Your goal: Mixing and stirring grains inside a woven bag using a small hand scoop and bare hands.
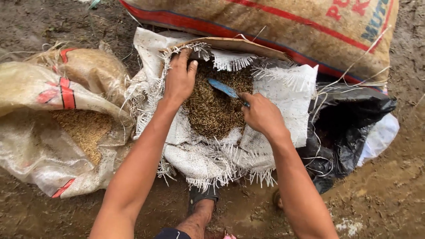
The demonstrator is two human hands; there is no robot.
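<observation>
Grain (212, 110) fills white sack (283, 93); right hand (262, 114) holds blue scoop (223, 88).

Soft, even daylight with faint shadows, no glare, sharp focus at the centre, and slight wide-angle stretching toward the edges.

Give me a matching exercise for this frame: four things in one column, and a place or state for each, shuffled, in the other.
Things:
1. left hand
2. right hand
3. black plastic sheet
4. translucent sack

Places or states:
A. lies crumpled at the right of the frayed white sack
B. lies open at the left, pale grain showing inside
C. grips the white sack's frayed rim at the top
D. holds a blue blade over the dark grain

Pairs: 1-C, 2-D, 3-A, 4-B
</observation>
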